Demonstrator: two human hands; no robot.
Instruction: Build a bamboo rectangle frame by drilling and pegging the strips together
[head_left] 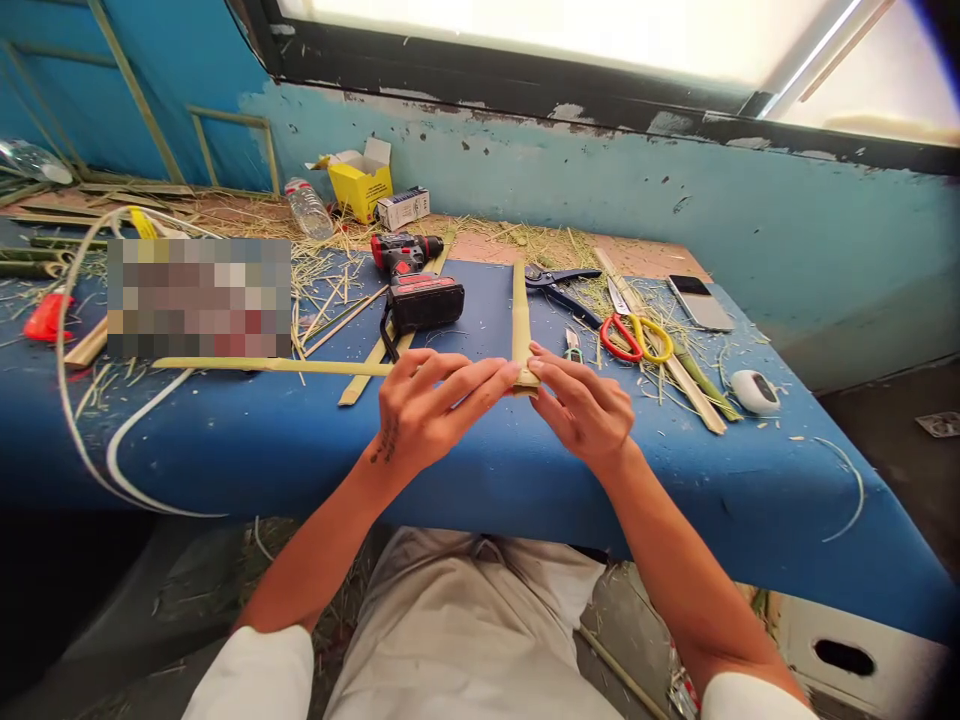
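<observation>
Two flat bamboo strips meet at a right angle on the blue table [480, 470]. One long bamboo strip [270, 366] runs off to the left and a shorter strip [520, 310] points away from me. My left hand [427, 410] and my right hand [581, 405] pinch the corner where the two strips join, fingertips touching there. Just beyond the corner lies a red and black cordless drill [416, 280].
Scissors with red and yellow handles [637, 338], black pruning shears [559, 285], a phone [700, 302], a white tape measure [755, 391] and more bamboo strips [675, 370] lie on the right. A yellow box [361, 183], a plastic bottle [307, 207] and bamboo shavings sit at the back. White curved strips [112, 450] hang off the left.
</observation>
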